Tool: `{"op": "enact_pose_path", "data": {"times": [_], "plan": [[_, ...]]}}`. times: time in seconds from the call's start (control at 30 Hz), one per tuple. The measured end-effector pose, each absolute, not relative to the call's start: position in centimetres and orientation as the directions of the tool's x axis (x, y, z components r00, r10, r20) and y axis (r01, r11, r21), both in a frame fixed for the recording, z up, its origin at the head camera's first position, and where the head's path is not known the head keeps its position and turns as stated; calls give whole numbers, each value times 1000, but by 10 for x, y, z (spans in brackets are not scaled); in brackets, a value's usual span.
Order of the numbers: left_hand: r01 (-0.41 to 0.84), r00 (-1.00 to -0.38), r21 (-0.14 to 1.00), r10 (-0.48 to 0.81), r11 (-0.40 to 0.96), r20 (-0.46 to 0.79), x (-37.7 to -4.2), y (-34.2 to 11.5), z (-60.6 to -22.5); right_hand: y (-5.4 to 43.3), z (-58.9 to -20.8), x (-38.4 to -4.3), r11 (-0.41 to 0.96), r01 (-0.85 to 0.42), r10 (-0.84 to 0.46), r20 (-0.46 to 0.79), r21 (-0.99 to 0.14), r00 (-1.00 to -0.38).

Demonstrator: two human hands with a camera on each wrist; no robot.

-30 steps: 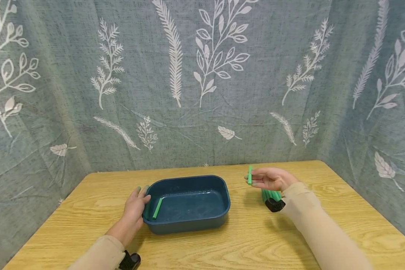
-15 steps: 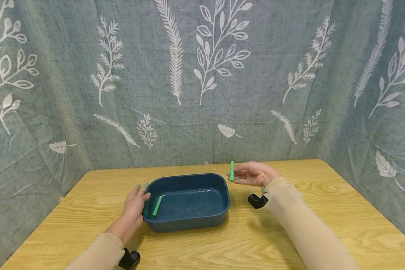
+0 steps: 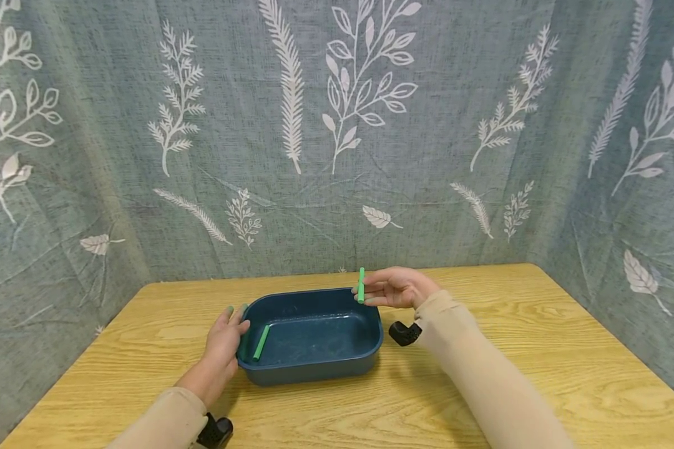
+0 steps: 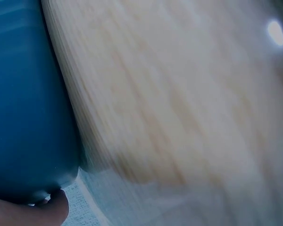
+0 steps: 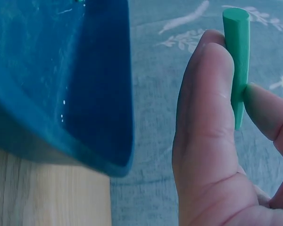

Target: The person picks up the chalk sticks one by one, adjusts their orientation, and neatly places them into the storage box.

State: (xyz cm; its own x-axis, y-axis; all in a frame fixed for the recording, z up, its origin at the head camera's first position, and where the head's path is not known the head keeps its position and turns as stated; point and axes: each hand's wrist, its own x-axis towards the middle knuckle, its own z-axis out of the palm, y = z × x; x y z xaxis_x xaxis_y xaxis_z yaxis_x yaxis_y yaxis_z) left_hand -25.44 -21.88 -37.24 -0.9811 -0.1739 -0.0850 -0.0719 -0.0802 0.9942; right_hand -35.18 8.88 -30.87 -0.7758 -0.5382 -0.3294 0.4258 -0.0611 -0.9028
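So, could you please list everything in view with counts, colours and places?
Patterned cloth backdrop: one, grey-blue and white, back and sides.
Flat wood-grained table: one, yellow-brown, foreground.
Rounded rectangular tub: one, dark blue, on table.
Slim straight sticks: two, green, one inside tub, the other pinched by right hand.
Compact devices: two, black, one at each wrist.
Cloth sleeves: two, beige, on forearms.
Left hand: one, bare, touching tub's left end.
Right hand: one, bare, near tub's right end.
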Motion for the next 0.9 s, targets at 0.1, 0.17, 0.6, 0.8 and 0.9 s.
{"op": "enact_pose_path", "data": {"times": [0.1,0.17,0.6,0.8,0.9], "plan": [[-74,-980,994,-178,-83,-88,-254,-218,-371,83,-309,-352,-59,432,-536,-337,-900,-774],[-73,-980,994,-177,-85,-87,-254,-218,-371,79,-308,-352,-53,433,-537,-340,-900,-772],[-82,-979,994,-183,-75,-95,-254,-219,-371,45,-311,-358,11,454,-567,-379,-891,-731],[-76,-979,994,-184,-79,-90,-254,-218,-372,36,-323,-373,51,446,-610,-381,-894,-694],[-78,-978,994,-190,-72,-91,-254,-217,-371,29,-323,-373,72,445,-602,-395,-893,-694]]}}
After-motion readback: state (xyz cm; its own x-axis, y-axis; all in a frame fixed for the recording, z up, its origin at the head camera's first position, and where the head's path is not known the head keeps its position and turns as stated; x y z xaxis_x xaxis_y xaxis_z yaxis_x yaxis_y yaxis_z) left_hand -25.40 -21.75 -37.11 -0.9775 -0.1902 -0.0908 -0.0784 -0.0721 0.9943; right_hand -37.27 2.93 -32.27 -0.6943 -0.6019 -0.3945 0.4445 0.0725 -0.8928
